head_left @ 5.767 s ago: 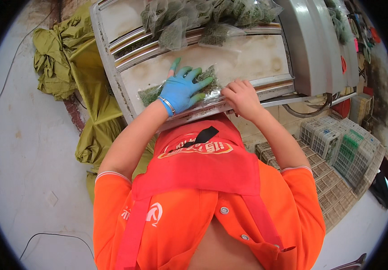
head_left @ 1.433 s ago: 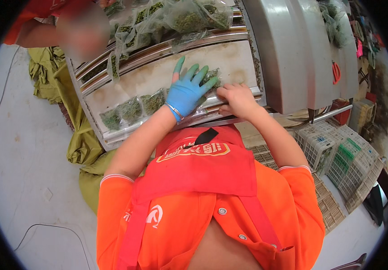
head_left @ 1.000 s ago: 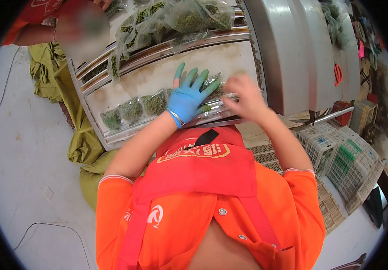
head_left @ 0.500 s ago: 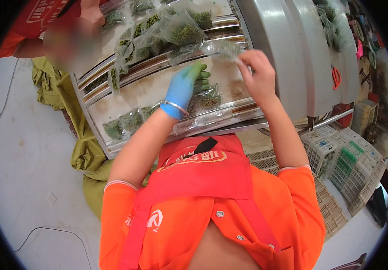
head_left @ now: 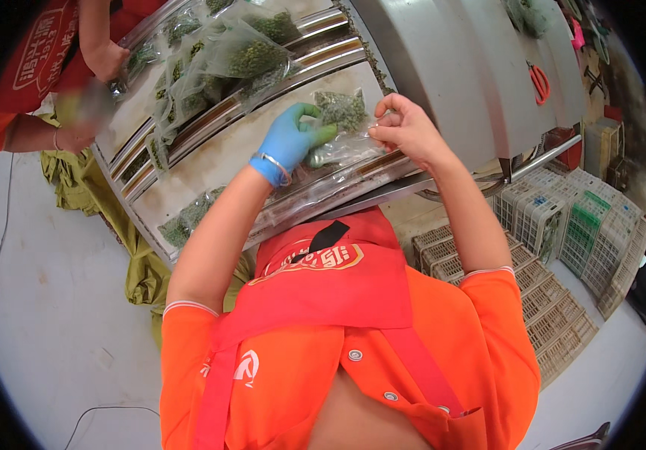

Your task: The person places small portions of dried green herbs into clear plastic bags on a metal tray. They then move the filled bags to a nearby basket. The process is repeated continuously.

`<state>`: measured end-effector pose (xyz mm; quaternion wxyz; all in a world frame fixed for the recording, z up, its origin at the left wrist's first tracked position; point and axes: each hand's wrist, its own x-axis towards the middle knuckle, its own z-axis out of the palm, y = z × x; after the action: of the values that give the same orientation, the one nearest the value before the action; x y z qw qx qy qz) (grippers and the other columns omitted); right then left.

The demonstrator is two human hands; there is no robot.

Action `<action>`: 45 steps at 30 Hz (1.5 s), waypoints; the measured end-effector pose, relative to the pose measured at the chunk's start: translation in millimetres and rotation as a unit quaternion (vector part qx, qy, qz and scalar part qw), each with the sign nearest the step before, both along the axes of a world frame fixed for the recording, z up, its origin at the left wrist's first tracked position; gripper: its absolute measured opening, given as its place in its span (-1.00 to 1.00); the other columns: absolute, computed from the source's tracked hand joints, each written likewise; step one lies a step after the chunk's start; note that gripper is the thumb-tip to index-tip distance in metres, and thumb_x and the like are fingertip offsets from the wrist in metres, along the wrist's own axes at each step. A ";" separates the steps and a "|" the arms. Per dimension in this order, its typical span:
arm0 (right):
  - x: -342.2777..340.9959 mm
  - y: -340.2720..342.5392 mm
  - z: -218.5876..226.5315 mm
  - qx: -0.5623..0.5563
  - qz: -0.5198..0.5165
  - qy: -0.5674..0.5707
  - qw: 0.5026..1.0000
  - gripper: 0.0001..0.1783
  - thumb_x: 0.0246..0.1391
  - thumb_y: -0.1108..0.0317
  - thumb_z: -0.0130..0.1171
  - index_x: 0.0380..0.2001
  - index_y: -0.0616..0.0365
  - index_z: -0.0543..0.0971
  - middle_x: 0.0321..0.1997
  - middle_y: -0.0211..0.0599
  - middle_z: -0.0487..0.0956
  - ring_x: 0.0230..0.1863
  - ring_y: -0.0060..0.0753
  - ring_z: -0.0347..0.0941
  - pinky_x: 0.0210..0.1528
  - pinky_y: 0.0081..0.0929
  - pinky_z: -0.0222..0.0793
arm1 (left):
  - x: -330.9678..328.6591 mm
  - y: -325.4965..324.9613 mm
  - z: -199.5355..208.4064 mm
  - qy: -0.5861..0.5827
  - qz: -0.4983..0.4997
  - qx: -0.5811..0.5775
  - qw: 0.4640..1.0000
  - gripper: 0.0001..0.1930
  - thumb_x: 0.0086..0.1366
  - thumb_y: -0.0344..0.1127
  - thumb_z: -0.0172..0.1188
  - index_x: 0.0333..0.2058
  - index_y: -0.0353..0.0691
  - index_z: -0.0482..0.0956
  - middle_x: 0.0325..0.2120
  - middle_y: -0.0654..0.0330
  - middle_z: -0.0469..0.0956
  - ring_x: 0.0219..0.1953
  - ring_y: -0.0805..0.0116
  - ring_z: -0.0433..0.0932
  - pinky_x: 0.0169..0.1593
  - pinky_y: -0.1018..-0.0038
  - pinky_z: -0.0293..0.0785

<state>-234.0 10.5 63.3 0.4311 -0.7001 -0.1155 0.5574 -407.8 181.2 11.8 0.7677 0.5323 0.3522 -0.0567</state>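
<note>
A clear plastic bag of small green peppercorns (head_left: 341,110) lies between my hands at the right end of the tray table (head_left: 263,124). My left hand (head_left: 287,144), in a blue glove with green-stained fingertips, curls around the bag's left side, thumb over the plastic. At its right edge, my bare right hand (head_left: 410,135) pinches the clear film between thumb and fingertips. Below the filled part, loose film spreads toward the table's near edge. More filled bags (head_left: 188,217) lie along that edge, left of my left forearm, which partly covers them.
Several larger bags of peppercorns (head_left: 244,56) are piled across metal rails farther back. A co-worker's hand (head_left: 107,61) is at the far left among bags. Right stand a steel housing (head_left: 450,75) with red-handled scissors (head_left: 539,82) and plastic crates (head_left: 563,214).
The strip of clear film that my right hand held up is down by the filled bag. My left hand has turned, its fingers now around the bag's side. The view has shifted.
</note>
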 end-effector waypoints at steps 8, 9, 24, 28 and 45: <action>-3.2 -14.2 -42.2 -0.047 0.265 -0.481 0.835 -0.77 0.04 0.46 0.22 -0.30 0.19 0.36 -0.43 -0.06 0.58 -0.29 0.19 0.53 -0.27 0.01 0.43 | 8.4 -70.2 -3.5 0.032 -0.194 0.689 0.697 -0.27 -0.07 0.15 0.48 -0.04 -0.18 0.42 -0.44 0.18 0.58 -0.35 0.20 0.60 -0.31 0.18 0.41; -4.0 -17.5 -50.4 -0.056 0.274 -0.505 0.817 -0.78 0.05 0.45 0.21 -0.31 0.18 0.36 -0.42 -0.05 0.58 -0.28 0.21 0.53 -0.27 0.04 0.43 | 8.0 -70.9 -3.7 0.051 -0.208 0.660 0.720 -0.26 -0.05 0.12 0.47 0.02 -0.16 0.40 -0.32 0.17 0.57 -0.25 0.19 0.57 -0.23 0.14 0.39; -15.6 -42.2 -15.9 -0.034 0.431 -0.531 0.729 -0.60 -0.19 0.22 0.49 -0.27 0.00 0.55 -0.17 -0.31 0.52 -0.07 -0.15 0.49 -0.07 -0.19 0.34 | 17.0 -46.6 -21.3 -0.120 -0.261 0.706 0.647 -0.27 0.01 -0.03 0.40 0.24 0.34 0.44 0.20 0.09 0.44 0.21 -0.03 0.40 0.42 -0.28 -0.21; -7.1 -39.4 -16.7 -0.083 0.489 -0.455 0.739 -0.66 -0.12 0.25 0.41 -0.25 0.01 0.54 -0.22 -0.35 0.54 -0.01 -0.20 0.50 -0.06 -0.17 0.35 | 19.4 -32.2 3.9 -0.106 -0.336 0.663 0.660 -0.20 -0.01 0.07 0.40 0.29 0.32 0.38 0.20 0.08 0.43 0.17 -0.03 0.41 0.42 -0.29 -0.24; -66.4 -103.7 -22.2 0.129 0.353 -0.590 0.715 -0.40 -0.05 0.51 0.14 0.16 0.31 0.45 0.22 -0.06 0.45 0.22 -0.01 0.38 0.29 -0.13 0.30 | -42.6 -69.6 26.0 -0.111 -0.234 0.649 0.716 -0.16 0.08 0.09 0.37 0.32 -0.06 0.36 0.24 -0.10 0.32 0.28 -0.12 0.27 0.44 -0.25 -0.23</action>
<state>-300.4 -93.2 41.1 0.1332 -0.7327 -0.6560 0.1230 -450.4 111.6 37.8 0.2298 0.9676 0.0791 0.0677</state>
